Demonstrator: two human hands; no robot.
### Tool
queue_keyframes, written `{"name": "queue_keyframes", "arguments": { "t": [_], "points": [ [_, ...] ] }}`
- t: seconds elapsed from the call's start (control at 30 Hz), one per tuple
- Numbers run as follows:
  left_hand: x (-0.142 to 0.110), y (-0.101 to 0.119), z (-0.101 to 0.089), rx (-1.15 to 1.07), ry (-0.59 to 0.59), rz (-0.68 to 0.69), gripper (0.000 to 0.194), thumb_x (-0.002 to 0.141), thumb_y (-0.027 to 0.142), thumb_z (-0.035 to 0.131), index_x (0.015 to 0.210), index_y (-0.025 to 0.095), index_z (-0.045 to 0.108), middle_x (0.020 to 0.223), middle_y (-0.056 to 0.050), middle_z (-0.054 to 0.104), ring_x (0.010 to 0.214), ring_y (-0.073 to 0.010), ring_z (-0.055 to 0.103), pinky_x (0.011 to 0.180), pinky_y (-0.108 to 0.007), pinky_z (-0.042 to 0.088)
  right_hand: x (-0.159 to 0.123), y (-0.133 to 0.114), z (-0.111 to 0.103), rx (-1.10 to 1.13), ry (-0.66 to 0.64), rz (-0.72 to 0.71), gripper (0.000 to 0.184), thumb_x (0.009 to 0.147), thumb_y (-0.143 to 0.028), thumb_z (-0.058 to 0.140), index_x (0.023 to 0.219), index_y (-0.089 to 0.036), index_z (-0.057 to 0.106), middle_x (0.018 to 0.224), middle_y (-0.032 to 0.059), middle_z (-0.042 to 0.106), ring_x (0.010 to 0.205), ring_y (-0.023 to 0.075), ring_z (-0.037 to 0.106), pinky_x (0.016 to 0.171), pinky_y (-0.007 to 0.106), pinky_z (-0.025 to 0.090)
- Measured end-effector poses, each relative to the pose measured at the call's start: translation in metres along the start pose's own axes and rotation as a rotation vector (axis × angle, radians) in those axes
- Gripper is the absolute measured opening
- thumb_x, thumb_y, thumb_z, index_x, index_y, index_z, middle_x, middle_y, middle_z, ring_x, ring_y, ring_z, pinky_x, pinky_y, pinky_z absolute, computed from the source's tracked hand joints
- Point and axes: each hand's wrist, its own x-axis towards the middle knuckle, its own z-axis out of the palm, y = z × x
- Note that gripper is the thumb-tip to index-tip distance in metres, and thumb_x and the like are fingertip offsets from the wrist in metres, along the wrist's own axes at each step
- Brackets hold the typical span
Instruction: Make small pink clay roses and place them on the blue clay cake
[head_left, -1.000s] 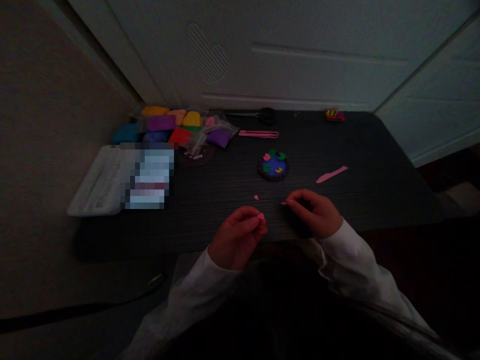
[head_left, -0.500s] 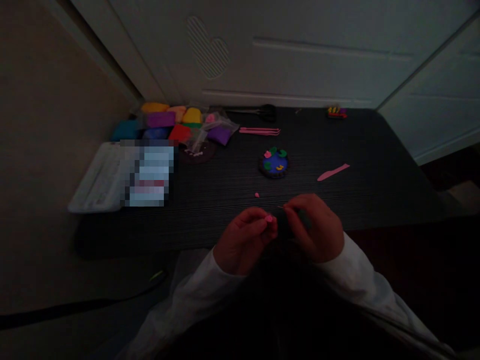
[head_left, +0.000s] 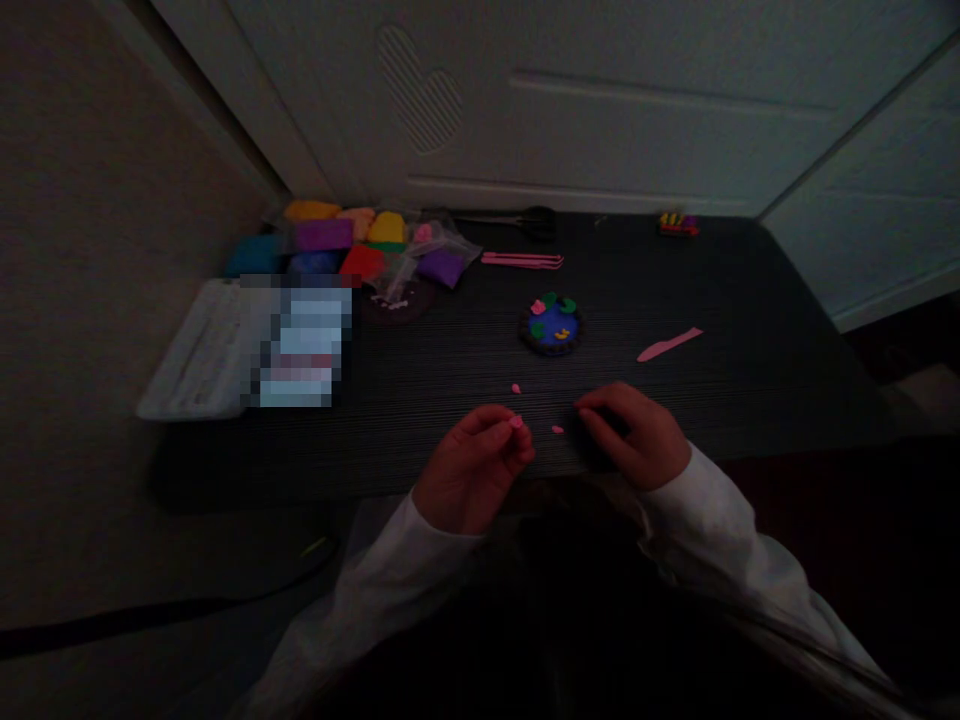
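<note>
My left hand (head_left: pixel 465 465) pinches a small pink flower (head_left: pixel 516 423) at seven o'clock from the pond model (head_left: pixel 553 325); at five, my right hand (head_left: pixel 637 435) has thumb and forefinger close together, contents unclear to me. The pond model bears green leaves (head_left: pixel 568 306), a pink blossom (head_left: pixel 538 307) and yellow bits (head_left: pixel 562 334), so I judge it well advanced; two pink petals (head_left: pixel 557 430) lie loose, unattached. I can read no brand or writing.
</note>
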Motion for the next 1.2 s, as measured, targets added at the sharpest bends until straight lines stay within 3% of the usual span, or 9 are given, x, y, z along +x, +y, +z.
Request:
{"name": "queue_keyframes", "arguments": {
  "t": [0.1,0.47,0.67,1.0,1.1,1.2],
  "points": [
    [0.000,0.000,-0.001,-0.005,-0.007,0.001,0.008,0.067,0.011,0.056,0.073,0.015,0.059,0.063,0.000,0.056,0.064,-0.0086,0.052,0.059,-0.021,0.042,0.004,0.008,-0.007,0.001,-0.037,-0.010,0.015,0.076,-0.019,0.047,0.087,-0.019,0.056,0.081,0.0044,0.058,0.077,0.0148,0.053,0.070,0.029,0.044],
    [0.000,-0.001,-0.001,0.003,-0.019,0.006,0.007,0.066,0.012,0.056,0.072,0.014,0.060,0.063,0.001,0.057,0.062,-0.0081,0.052,0.058,-0.021,0.042,0.038,0.012,-0.004,-0.031,-0.443,-0.317,0.019,0.076,-0.021,0.048,0.091,-0.021,0.060,0.081,0.0033,0.058,0.075,0.0127,0.054,0.068,0.026,0.042],
    [0.000,0.000,0.000,0.004,-0.022,-0.005,0.008,0.064,0.011,0.058,0.071,0.015,0.060,0.062,0.001,0.058,0.063,-0.0082,0.053,0.059,-0.021,0.043,0.047,0.017,-0.002,-0.034,-0.530,-0.365,0.016,0.072,-0.021,0.053,0.085,-0.023,0.062,0.075,0.0005,0.057,0.070,0.0117,0.054,0.063,0.024,0.042],
    [-0.002,0.001,0.000,0.005,-0.048,-0.001,0.009,0.065,0.012,0.058,0.072,0.016,0.060,0.064,0.001,0.058,0.066,-0.0088,0.053,0.062,-0.021,0.043,0.049,0.012,-0.007,0.008,-0.547,-0.281,0.009,0.067,-0.015,0.056,0.075,-0.018,0.060,0.072,0.0003,0.056,0.066,0.0113,0.051,0.062,0.024,0.041],
    [-0.005,0.002,0.001,-0.019,-0.084,-0.001,0.008,0.065,0.012,0.057,0.072,0.016,0.060,0.065,0.001,0.057,0.066,-0.0087,0.052,0.062,-0.022,0.042,0.043,0.004,-0.014,0.123,-0.458,-0.218,0.008,0.069,-0.017,0.055,0.075,-0.016,0.060,0.072,0.0013,0.056,0.066,0.0107,0.051,0.062,0.025,0.041],
    [-0.008,0.003,0.004,-0.022,-0.119,-0.003,0.007,0.066,0.012,0.057,0.071,0.017,0.060,0.065,0.002,0.057,0.065,-0.0082,0.052,0.061,-0.021,0.042,0.031,-0.015,-0.021,0.295,-0.289,-0.072,0.009,0.071,-0.022,0.055,0.077,-0.016,0.059,0.075,0.0020,0.056,0.066,0.0104,0.051,0.062,0.025,0.041]
  ]
}}
